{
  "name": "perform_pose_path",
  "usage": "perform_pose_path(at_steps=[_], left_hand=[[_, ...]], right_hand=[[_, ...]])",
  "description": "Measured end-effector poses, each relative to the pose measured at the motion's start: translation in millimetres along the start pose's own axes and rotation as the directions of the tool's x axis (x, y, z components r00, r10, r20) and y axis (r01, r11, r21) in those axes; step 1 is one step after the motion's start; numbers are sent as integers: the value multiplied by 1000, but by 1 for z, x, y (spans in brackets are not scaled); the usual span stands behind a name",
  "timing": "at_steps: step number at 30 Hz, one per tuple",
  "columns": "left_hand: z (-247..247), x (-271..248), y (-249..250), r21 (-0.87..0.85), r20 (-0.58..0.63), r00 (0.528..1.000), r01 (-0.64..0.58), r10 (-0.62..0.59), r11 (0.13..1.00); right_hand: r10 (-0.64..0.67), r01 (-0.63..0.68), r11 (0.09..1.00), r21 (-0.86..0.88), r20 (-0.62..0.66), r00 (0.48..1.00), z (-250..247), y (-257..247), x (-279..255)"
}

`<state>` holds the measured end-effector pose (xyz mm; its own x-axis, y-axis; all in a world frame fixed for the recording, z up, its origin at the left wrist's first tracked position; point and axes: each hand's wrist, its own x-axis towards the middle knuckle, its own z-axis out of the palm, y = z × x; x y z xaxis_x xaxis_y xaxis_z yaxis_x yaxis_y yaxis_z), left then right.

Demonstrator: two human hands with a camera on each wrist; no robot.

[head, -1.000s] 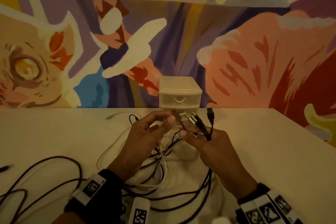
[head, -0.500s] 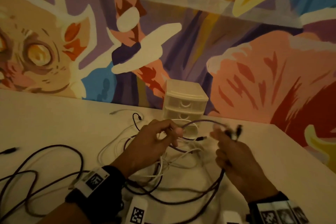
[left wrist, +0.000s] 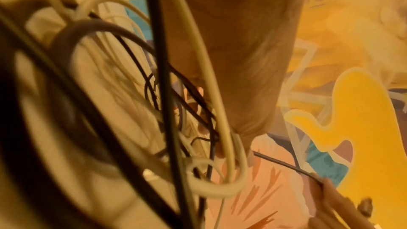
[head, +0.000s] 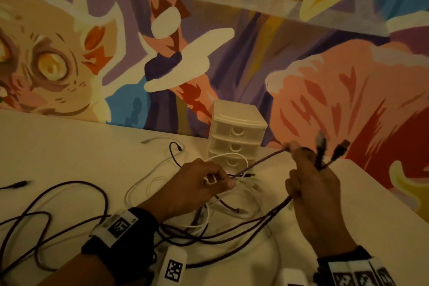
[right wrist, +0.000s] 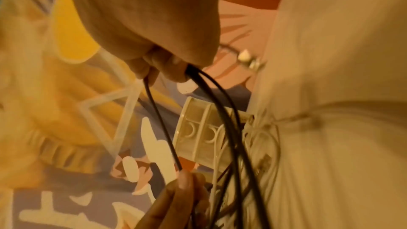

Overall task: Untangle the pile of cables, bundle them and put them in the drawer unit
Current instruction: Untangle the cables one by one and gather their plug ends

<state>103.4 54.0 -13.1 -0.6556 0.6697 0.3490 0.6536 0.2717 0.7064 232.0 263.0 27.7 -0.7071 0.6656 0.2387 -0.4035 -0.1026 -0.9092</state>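
Hands raised above table (head: 69, 146), right hand (head: 318, 193) clenched around dark cable ends (head: 325, 153), left hand (head: 197, 186) pinching one dark cable (head: 260, 162), stretched between them.

A colourful painted mural wall (head: 255, 58) rises behind the pale table (head: 69, 146) under dim warm light.
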Motion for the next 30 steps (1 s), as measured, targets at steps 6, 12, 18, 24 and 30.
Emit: perform_pose_path(at_steps=[6,12,18,24,30], left_hand=[[-2,0,-1,24,-66,997,-34,36,999],[-1,2,3,-6,-90,994,-64,63,998],[0,4,-2,32,-147,982,-119,123,992],[-1,2,2,-40,-136,986,-101,95,994],[-1,0,5,-86,-140,988,-76,63,993]], right_hand=[[264,-157,886,-436,196,944,13,18,-15],[-44,51,976,-210,39,998,13,3,-8],[124,-117,959,-258,11,992,5,9,-4],[81,-27,902,-432,108,991,18,9,-12],[73,-67,974,-215,19,997,5,4,-9]])
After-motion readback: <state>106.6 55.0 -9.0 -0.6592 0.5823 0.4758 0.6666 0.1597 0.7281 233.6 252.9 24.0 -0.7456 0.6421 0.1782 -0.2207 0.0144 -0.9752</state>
